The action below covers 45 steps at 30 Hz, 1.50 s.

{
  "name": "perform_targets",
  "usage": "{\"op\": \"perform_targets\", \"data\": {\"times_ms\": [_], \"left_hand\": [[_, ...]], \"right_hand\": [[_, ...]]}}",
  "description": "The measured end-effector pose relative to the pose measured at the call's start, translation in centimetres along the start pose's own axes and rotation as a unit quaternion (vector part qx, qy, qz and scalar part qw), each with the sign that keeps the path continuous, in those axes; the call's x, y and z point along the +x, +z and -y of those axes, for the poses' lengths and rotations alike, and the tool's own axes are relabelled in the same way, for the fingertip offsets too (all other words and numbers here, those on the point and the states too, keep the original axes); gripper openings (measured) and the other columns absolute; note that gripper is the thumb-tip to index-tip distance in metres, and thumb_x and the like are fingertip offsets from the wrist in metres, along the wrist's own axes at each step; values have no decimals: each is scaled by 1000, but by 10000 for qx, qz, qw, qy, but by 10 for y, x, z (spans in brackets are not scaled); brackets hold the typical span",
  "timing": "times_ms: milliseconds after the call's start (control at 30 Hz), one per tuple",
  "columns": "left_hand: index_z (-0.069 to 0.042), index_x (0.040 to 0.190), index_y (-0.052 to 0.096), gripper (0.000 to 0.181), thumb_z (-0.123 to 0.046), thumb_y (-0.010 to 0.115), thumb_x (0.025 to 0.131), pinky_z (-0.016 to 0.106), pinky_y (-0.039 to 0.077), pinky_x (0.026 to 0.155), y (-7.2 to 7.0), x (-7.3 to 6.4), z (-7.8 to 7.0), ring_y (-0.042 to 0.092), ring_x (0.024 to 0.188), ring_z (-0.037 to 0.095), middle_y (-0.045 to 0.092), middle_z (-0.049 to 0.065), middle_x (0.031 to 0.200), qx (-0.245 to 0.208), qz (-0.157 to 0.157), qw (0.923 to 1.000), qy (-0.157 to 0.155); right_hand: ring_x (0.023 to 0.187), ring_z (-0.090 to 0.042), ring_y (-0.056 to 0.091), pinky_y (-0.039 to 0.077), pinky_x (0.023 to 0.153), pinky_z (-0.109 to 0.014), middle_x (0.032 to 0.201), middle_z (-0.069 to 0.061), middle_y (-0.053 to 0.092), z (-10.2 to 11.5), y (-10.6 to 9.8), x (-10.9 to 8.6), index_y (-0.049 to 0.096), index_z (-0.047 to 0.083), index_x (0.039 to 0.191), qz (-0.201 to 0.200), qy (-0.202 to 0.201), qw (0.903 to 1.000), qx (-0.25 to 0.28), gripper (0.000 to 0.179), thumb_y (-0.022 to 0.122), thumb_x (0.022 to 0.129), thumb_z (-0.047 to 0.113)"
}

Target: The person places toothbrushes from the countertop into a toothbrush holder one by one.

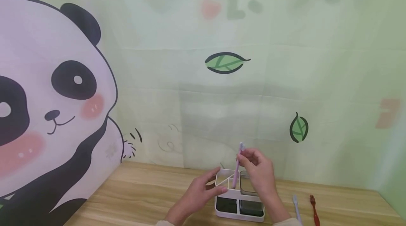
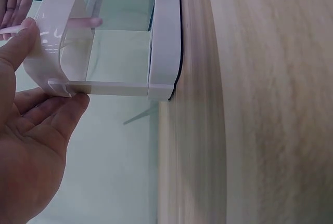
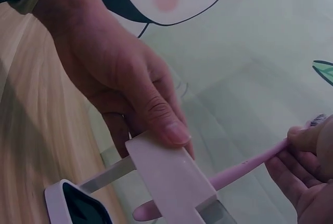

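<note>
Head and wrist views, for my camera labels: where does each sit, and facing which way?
Head: on the head, facing forward and down at table and backdrop; left hand and right hand show.
Left wrist: on that wrist, facing white organizer; left hand at left, right hand top-left.
Right wrist: on that wrist, facing pink toothbrush and organizer; left hand central, right hand at right edge.
Both wrist views share hands, organizer and toothbrush.

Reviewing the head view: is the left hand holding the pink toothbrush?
No, the right hand pinches the pink toothbrush, while the left hand grips the white holder.
</note>
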<state>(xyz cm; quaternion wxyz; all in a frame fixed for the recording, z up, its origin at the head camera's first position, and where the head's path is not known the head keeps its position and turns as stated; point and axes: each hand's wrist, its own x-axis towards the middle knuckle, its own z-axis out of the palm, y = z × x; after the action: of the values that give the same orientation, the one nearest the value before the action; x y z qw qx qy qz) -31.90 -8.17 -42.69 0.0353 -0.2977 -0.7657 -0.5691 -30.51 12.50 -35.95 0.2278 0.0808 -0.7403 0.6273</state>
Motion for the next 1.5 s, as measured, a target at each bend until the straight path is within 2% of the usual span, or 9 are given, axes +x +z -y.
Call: {"op": "perform_targets", "data": {"times_ms": [200,400,667,867,1100,1500], "left_hand": [[7,156,46,67,-19,76,101,43,56,105,0,0,1,53,139,45,51,29,154,88,27,10000,-4],[8,156,45,68,-18,76,101,43,56,106,0,0,0,53,139,45,50,29,154,71,20,10000,-42],[7,156,46,68,-21,77,101,41,57,105,-1,1,1,54,139,45,51,28,153,130,3,9999,-70],[8,156,45,68,-20,76,101,43,56,106,-1,0,1,53,139,45,51,29,154,88,16,10000,-15],[7,156,45,67,-17,76,101,45,56,106,-1,0,0,52,140,46,49,29,155,49,33,9999,-122],[6,156,46,68,-21,76,102,43,55,107,-1,2,2,51,140,46,49,29,155,108,26,9999,-133]], "right_hand": [[90,-21,73,62,79,-25,101,-11,77,-6,4,-3,72,-1,110,337,95,9994,-42,17,79,97,7],[90,-20,72,58,76,-23,99,-9,78,-10,6,-4,73,1,108,522,128,9980,-328,15,80,96,8],[93,-19,71,57,91,-37,99,-4,77,-14,7,-4,74,3,107,647,58,9958,-644,13,80,96,9],[92,-19,71,57,92,-38,98,-4,77,-15,8,-4,74,2,105,715,16,9959,-554,13,80,96,7],[93,-19,71,58,92,-37,97,-4,75,-15,8,-6,73,2,104,806,84,9958,-424,11,80,95,6],[93,-19,72,59,91,-37,96,-4,76,-17,9,-5,73,3,102,845,43,9952,-493,10,80,94,2]]}}
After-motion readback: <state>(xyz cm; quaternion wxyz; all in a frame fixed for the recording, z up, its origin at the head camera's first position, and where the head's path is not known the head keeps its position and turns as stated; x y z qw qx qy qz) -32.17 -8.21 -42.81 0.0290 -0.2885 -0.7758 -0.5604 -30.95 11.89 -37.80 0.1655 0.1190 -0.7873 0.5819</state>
